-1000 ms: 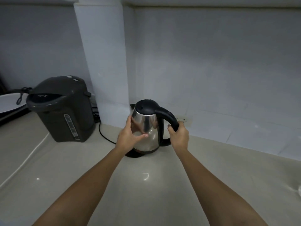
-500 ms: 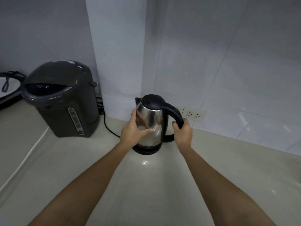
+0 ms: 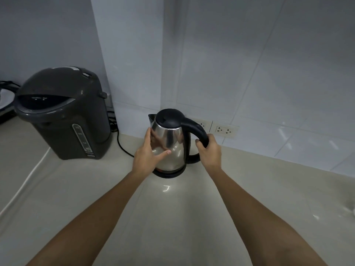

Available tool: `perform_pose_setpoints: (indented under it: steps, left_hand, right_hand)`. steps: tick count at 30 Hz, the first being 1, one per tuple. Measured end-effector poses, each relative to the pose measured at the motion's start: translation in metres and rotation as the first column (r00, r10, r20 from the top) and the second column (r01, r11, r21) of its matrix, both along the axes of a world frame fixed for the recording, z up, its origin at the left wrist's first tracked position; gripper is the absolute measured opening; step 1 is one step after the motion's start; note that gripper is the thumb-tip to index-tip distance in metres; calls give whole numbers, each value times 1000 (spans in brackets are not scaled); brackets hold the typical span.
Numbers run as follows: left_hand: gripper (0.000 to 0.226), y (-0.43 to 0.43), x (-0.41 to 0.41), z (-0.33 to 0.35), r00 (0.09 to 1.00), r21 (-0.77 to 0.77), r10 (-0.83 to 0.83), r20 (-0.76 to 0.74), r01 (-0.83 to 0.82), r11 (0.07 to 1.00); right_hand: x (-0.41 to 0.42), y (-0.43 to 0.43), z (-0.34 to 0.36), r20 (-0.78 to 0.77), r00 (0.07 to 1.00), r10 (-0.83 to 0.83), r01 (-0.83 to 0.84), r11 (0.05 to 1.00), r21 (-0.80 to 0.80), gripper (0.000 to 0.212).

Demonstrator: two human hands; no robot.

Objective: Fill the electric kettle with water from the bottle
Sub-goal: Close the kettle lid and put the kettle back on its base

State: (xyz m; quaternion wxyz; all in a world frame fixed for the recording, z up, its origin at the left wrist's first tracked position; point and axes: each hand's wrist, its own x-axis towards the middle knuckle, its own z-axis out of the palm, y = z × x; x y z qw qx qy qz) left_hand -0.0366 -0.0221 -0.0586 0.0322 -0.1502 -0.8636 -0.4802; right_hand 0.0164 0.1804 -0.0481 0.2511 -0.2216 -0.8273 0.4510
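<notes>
A stainless steel electric kettle with a black lid and black handle stands upright on its round black base, on the pale counter near the tiled wall. The lid is closed. My left hand lies flat against the kettle's steel side, thumb across the front. My right hand is wrapped around the lower part of the black handle. No water bottle is in view.
A large dark grey hot-water dispenser stands to the left, with a black cord running behind the kettle. Wall sockets sit on the tiles behind the handle. A white cable crosses the counter at the left.
The view has drawn closer and tilted up. Both hands keep the same hold on the kettle, which stays on its base.
</notes>
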Motion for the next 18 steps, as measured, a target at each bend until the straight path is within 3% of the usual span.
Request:
perform_pose_setpoints:
  steps: [10, 15, 18]
  left_hand:
    - [104, 16, 7, -5, 998, -17, 61, -14, -62, 998]
    - [107, 17, 8, -9, 997, -32, 68, -37, -70, 997]
    - [108, 16, 7, -10, 997, -41, 62, -44, -64, 997]
  right_hand:
    - [-8, 12, 6, 125, 988, 95, -86, 993, -78, 15]
    - [4, -5, 8, 19, 999, 51, -53, 986, 155, 56]
    - [9, -16, 10, -37, 999, 22, -15, 984, 179, 63]
